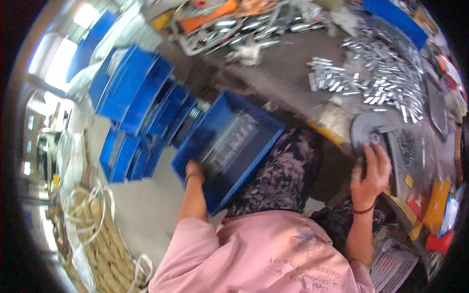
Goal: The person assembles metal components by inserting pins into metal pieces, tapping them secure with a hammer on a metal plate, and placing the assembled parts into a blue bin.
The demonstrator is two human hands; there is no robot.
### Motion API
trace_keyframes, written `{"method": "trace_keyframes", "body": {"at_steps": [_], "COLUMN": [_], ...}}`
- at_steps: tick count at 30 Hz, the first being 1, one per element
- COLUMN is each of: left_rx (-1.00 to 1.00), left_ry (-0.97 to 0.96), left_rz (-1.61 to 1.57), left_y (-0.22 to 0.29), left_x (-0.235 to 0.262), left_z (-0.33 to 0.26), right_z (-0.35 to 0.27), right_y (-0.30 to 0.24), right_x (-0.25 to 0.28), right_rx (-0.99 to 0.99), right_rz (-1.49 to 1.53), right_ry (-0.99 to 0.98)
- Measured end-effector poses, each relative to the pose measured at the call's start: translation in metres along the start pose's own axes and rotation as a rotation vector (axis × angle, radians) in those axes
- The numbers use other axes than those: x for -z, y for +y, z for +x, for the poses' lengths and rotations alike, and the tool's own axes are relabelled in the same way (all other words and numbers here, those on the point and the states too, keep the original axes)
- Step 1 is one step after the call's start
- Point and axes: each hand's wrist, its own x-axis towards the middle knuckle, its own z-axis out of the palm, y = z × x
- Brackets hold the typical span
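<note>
A blue plastic bin [269,128] tilts over my lap, with rows of small metal pieces [237,140] lying inside it. My left hand [194,169] reaches over the bin's left edge and touches its inner side; its fingers are lost in shadow and blur. On the right, my right hand [373,173] is open, thumb apart from the stretched fingers. It is beside a grey rounded metal part [365,128] at the worktable's near edge. I see nothing in its grasp, though a dark gap by the thumb is blurred.
Several blue bins [134,88] stand stacked at the left. Loose shiny metal pieces [386,80] cover the worktable's right side, and more metal parts [259,34] lie at the back. A filled tan sack [100,239] with white straps sits on the floor at lower left.
</note>
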Motion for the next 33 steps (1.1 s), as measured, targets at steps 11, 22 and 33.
{"method": "trace_keyframes", "body": {"at_steps": [11, 22, 33], "left_rx": [-0.201, -1.212, -1.427], "left_ry": [0.234, 0.093, 0.072], "left_rz": [0.232, -0.763, -0.406], "left_y": [0.007, 0.308, 0.369], "left_x": [0.048, 0.202, 0.171], "left_z": [0.017, -0.161, -0.130], "right_z": [0.010, 0.010, 0.010], "right_y": [-0.013, -0.014, -0.013], "right_x": [0.007, 0.009, 0.005], "right_rx": [-0.023, -0.030, -0.036], "right_rz": [0.069, 0.097, 0.185], "right_ry": [0.030, 0.070, 0.108]}}
